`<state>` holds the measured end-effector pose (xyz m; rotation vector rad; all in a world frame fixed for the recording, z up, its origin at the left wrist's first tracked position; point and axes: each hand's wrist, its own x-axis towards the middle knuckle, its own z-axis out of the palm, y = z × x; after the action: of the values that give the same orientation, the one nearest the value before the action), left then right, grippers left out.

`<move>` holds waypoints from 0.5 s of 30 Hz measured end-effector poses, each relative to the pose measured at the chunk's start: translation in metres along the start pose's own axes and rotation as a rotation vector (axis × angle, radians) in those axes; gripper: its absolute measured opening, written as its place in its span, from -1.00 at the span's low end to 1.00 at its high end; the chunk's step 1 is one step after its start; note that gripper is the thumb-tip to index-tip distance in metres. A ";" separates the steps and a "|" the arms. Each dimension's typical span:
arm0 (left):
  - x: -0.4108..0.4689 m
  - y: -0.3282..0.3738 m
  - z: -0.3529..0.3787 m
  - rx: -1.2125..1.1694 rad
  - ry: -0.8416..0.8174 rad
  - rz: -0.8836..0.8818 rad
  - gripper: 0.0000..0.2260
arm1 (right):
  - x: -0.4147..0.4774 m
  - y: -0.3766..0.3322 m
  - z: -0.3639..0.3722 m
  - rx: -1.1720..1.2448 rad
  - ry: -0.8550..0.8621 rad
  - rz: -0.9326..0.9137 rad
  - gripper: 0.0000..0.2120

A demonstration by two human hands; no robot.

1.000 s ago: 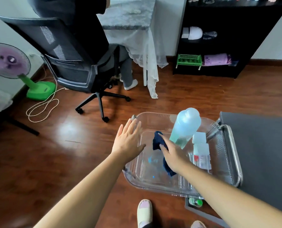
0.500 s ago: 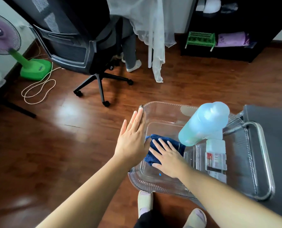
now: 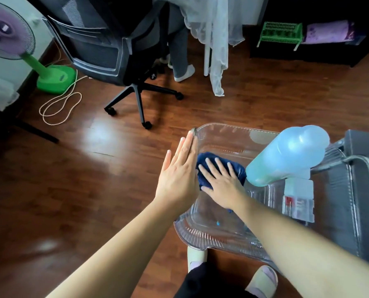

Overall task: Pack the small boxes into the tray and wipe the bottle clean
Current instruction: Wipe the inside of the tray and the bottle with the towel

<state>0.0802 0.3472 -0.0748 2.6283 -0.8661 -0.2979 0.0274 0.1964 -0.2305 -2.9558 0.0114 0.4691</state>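
Right hand (image 3: 222, 183) flat, grip spread on blue cloth (image 3: 235, 168) in clear tray (image 3: 200, 233), left hand (image 3: 177, 177) – grip spread – against tray wall

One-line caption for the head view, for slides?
Right hand presses blue cloth flat in clear tray; left hand braces its rim.

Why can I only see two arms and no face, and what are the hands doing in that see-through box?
The camera sits on the person's head and looks down, so you see only their own arms, as if through their eyes. The left hand is flat against the outer side of a clear plastic tray. The right hand is inside it, pressing a dark blue cloth against the bottom with its fingers spread. Neither hand is gripping anything. A pale blue bottle stands in the tray, and small white boxes lie beside it. Behind them on the wooden floor are an office chair and a green fan.
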 end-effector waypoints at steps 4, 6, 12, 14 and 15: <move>0.005 0.001 -0.001 -0.019 0.002 -0.023 -0.28 | -0.024 -0.006 0.011 0.092 -0.030 0.060 -0.35; 0.005 0.002 -0.003 -0.037 0.000 -0.025 -0.28 | -0.065 -0.016 0.025 0.070 -0.051 -0.097 -0.37; 0.005 0.000 -0.003 -0.076 -0.008 -0.006 -0.26 | -0.050 0.014 0.014 0.029 -0.063 -0.150 -0.38; 0.006 -0.002 0.000 -0.069 0.006 -0.010 -0.25 | -0.010 0.008 0.001 0.102 0.031 0.093 -0.38; 0.007 -0.003 0.000 -0.059 0.013 -0.008 -0.26 | 0.009 0.003 -0.007 0.135 0.040 0.172 -0.39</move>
<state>0.0870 0.3454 -0.0769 2.5768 -0.8297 -0.3042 0.0376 0.1921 -0.2271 -2.8425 0.2924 0.4122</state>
